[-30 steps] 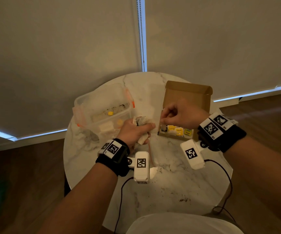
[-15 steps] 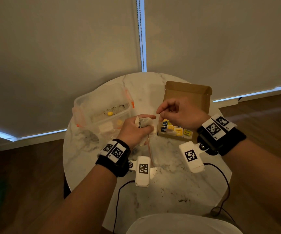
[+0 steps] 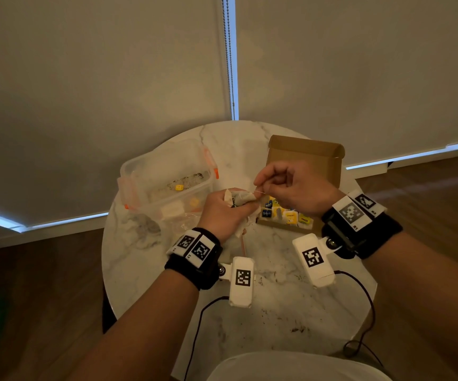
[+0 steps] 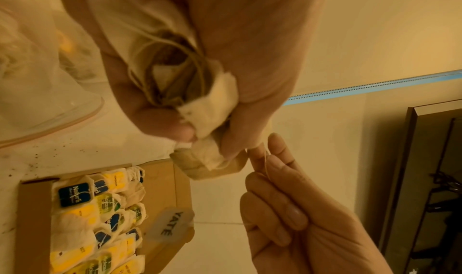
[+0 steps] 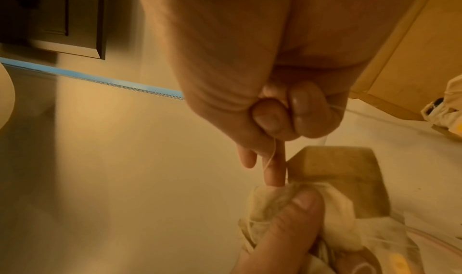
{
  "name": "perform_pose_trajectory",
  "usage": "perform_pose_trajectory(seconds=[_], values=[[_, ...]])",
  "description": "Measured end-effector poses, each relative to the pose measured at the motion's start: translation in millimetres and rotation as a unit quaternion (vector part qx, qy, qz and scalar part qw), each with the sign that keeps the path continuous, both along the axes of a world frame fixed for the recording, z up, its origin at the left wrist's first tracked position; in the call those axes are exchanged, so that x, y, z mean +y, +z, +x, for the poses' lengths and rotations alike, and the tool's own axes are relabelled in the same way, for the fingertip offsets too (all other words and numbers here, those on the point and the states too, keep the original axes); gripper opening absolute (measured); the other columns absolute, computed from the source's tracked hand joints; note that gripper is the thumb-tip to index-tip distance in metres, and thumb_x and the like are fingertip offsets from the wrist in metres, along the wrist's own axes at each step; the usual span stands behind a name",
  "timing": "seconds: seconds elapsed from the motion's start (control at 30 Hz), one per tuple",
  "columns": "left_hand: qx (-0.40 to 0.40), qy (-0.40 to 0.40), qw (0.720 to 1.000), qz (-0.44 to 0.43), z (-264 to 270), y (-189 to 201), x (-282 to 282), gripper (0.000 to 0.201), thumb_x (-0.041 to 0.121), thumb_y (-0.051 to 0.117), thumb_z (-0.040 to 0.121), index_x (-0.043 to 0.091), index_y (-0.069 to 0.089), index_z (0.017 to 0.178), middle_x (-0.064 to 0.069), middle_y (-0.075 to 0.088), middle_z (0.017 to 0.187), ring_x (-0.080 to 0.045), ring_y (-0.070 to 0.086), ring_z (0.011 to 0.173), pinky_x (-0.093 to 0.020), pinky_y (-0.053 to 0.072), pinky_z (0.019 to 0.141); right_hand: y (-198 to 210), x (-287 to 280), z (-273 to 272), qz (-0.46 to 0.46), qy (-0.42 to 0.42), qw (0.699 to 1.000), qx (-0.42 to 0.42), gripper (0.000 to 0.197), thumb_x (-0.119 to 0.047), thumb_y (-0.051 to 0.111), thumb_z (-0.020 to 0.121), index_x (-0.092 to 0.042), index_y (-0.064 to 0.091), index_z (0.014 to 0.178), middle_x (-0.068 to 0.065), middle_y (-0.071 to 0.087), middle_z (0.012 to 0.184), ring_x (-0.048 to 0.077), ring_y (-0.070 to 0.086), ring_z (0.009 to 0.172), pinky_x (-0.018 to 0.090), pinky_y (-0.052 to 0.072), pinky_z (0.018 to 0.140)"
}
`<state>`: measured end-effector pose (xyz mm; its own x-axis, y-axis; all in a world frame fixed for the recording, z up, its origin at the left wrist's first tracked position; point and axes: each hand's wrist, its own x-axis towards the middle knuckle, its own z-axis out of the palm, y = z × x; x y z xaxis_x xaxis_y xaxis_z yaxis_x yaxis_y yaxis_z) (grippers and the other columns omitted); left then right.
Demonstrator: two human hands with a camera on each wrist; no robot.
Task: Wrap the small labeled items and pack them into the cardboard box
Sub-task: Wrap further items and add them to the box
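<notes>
Vs. a sec ago, the right hand (image 3: 293,187) had lifted from low by the cardboard box (image 3: 304,158) up to centre frame, drawing a thin string (image 3: 259,191) taut out of the tea bag bundle (image 3: 240,198).

Left hand (image 3: 223,213), just left of centre in head view, was curled tight round that bundle, thumb on top. It sat a bit higher than before, otherwise the same grip. Right fingers were narrow: thumb + forefinger pinched the string, others curled in.

Box sat right of centre, lid up, w/ wrapped labeled bags (image 4: 100,209) packed in rows inside. A tag reading "YATE" (image 4: 167,226) showed blurred over the box's edge in left wrist view.

Likely mid-wrap: string pulled free to wind round the bag. Not yet packed.
</notes>
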<state>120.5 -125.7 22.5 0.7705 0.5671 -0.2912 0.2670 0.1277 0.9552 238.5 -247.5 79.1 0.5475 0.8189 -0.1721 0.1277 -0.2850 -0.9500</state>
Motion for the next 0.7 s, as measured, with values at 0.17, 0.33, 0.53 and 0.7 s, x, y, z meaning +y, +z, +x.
perform_pose_trajectory(seconds=[0.17,0.33,0.53,0.7], values=[[0.001,0.025,0.999,-0.028,-1,3,0,0.006,0.005,0.075,0.083,0.008,0.070,0.084,-0.001,0.064,0.059,-0.016,0.053,0.047,-0.025,0.044,0.046,-8,-5,4,0.004,-0.050,0.999,-0.018,0.011,0.000,0.061,0.091,-0.002,0.069,0.099,0.014,0.072,0.082,-0.001,0.057,0.052,0.012,0.040,0.045],[-0.009,0.029,0.998,-0.048,-1,12,4,0.005,0.005,0.073,0.085,0.010,0.070,0.085,-0.002,0.065,0.062,-0.013,0.057,0.051,-0.024,0.046,0.044,-22,-6,1,-0.029,-0.039,0.997,-0.055,0.013,-0.016,0.071,0.087,-0.013,0.073,0.099,0.003,0.068,0.068,0.010,0.061,0.060,0.020,0.051,0.059],[-0.027,0.034,0.997,-0.056,-4,13,7,0.014,0.004,0.073,0.084,0.000,0.069,0.097,-0.008,0.066,0.068,-0.018,0.058,0.056,-0.024,0.046,0.044,-27,-4,-4,-0.006,-0.060,0.997,-0.041,0.008,-0.013,0.071,0.087,-0.006,0.074,0.088,-0.005,0.069,0.066,0.001,0.059,0.056,0.016,0.045,0.051],[-0.017,0.021,0.999,-0.045,-7,17,10,0.005,0.006,0.074,0.084,0.006,0.069,0.086,-0.005,0.065,0.064,-0.018,0.058,0.057,-0.025,0.046,0.043,-31,-4,-6,0.025,-0.067,0.997,-0.023,0.008,-0.011,0.070,0.087,-0.004,0.073,0.091,-0.010,0.067,0.059,0.000,0.055,0.050,0.013,0.040,0.047]])
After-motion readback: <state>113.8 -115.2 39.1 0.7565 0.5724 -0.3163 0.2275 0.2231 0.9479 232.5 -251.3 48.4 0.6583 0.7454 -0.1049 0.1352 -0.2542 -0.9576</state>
